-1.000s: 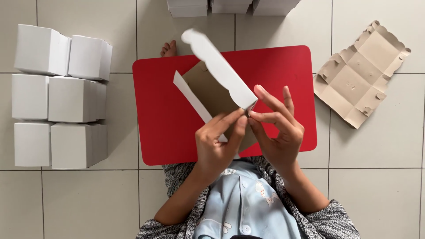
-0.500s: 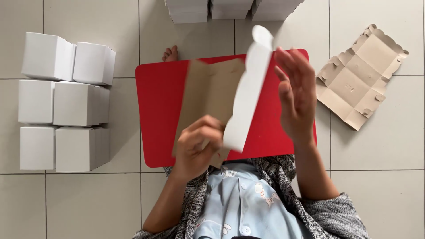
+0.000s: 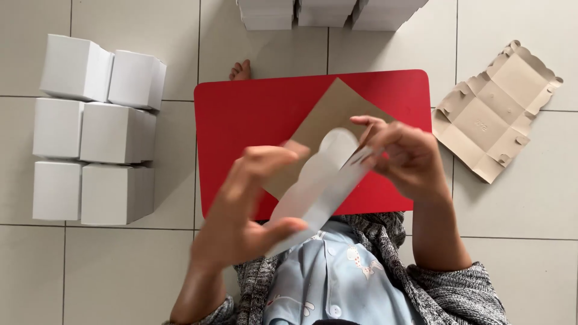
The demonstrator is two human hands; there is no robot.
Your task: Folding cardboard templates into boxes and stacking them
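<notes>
A flat cardboard box blank [image 3: 328, 162], white outside and brown inside, is hanging tilted and blurred above the red tabletop [image 3: 253, 120].

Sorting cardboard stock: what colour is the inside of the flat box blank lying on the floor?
Plain light brown: the flat box blank, head view.

Single head view, straight down, close over lap, motion-blurred hands likely nearest
</notes>
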